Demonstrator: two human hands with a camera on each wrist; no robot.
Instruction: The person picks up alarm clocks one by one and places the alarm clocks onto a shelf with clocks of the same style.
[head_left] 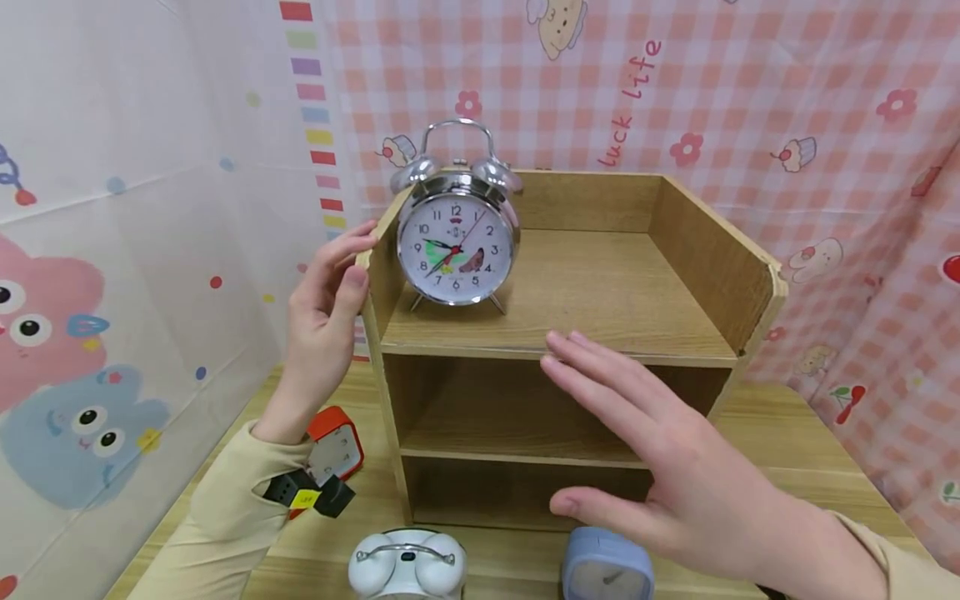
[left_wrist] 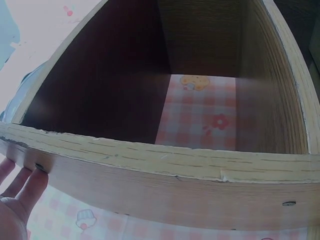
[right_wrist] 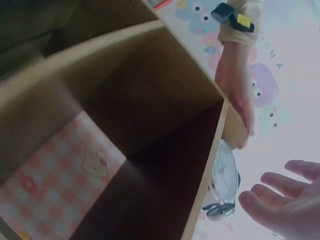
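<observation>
A silver twin-bell alarm clock (head_left: 456, 248) stands upright on the left part of the top shelf of a wooden shelf unit (head_left: 600, 287). My left hand (head_left: 322, 325) touches the outer face of the unit's left side panel, its fingertips near the upper front corner; the left wrist view shows these fingers (left_wrist: 31, 192) against the wood. In front of the unit my right hand (head_left: 667, 458) hovers with fingers extended and holds nothing. The right wrist view shows the right hand (right_wrist: 285, 200) apart from the silver clock (right_wrist: 224, 175).
On the wooden table, a red alarm clock (head_left: 335, 450) stands left of the unit, partly behind my left wrist. A white twin-bell clock (head_left: 407, 563) and a blue clock (head_left: 607, 567) stand before the unit. Patterned curtains (head_left: 750, 83) hang behind.
</observation>
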